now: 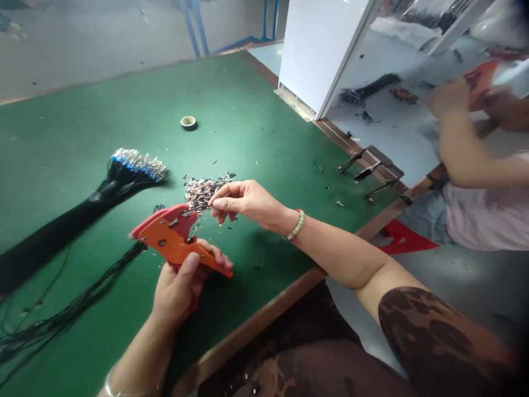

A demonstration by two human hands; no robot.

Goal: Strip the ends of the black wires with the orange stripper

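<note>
Fingers of the left hand (182,284) are wrapped around the handles of an orange and red wire stripper (173,241), which is held above the near part of the green table (248,118), its head tilted up toward the far left. The right hand (250,203), a bead bracelet (296,225) at its wrist, is just beyond the tool; its thumb and forefinger meet at the tips and seem to pinch a thin dark wire, though that is hard to make out against the heap of clippings (198,192) right behind. A sheaf of loose black wires (88,292) runs from the lower left up to the tool. Farther to the left lies a thick black bundle (61,229) with silvery and blue ends, and beyond the heap sits a roll of tape (189,123). A dark metal frame (376,165) is at the table's right edge. Past a white panel (318,52), a blurred co-worker (475,143) has another orange tool (483,80) in hand.
</note>
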